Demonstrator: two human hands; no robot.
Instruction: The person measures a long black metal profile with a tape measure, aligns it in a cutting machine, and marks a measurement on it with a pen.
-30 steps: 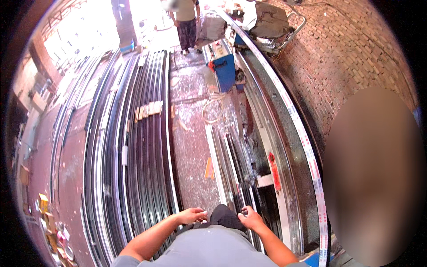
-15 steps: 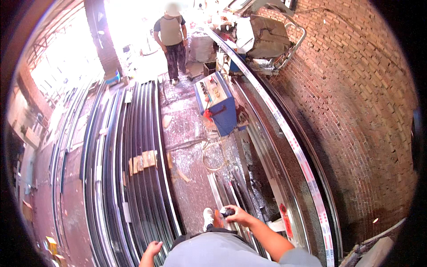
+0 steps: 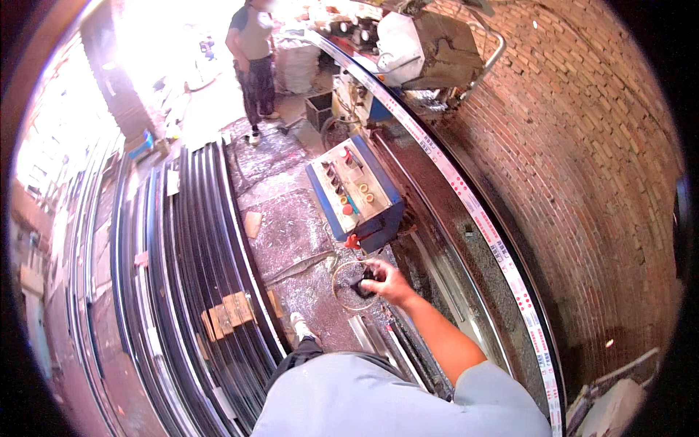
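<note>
My right hand [image 3: 392, 284] reaches forward with its fingers closed around a small black object [image 3: 360, 286], whose kind I cannot make out. It hangs over a thin pale hoop [image 3: 335, 286] that lies on the floor. Just beyond the hand stands a blue control box [image 3: 370, 225], its cream top set with knobs and buttons. A red fitting [image 3: 352, 241] sticks out at its near side. My left hand is out of the picture.
Long dark metal profiles [image 3: 211, 240] lie in rows on the left, with wood blocks [image 3: 233, 312] across them. A long profile with printed film [image 3: 466, 193] runs along the brick wall [image 3: 582, 167]. Another person [image 3: 255, 51] stands at the far end. A grey bin [image 3: 318, 109] sits beyond the box.
My right hand has moved forward, away from my body, with the black object still in it. My left hand has left the view. The control box appears nearer, and the other person appears farther left.
</note>
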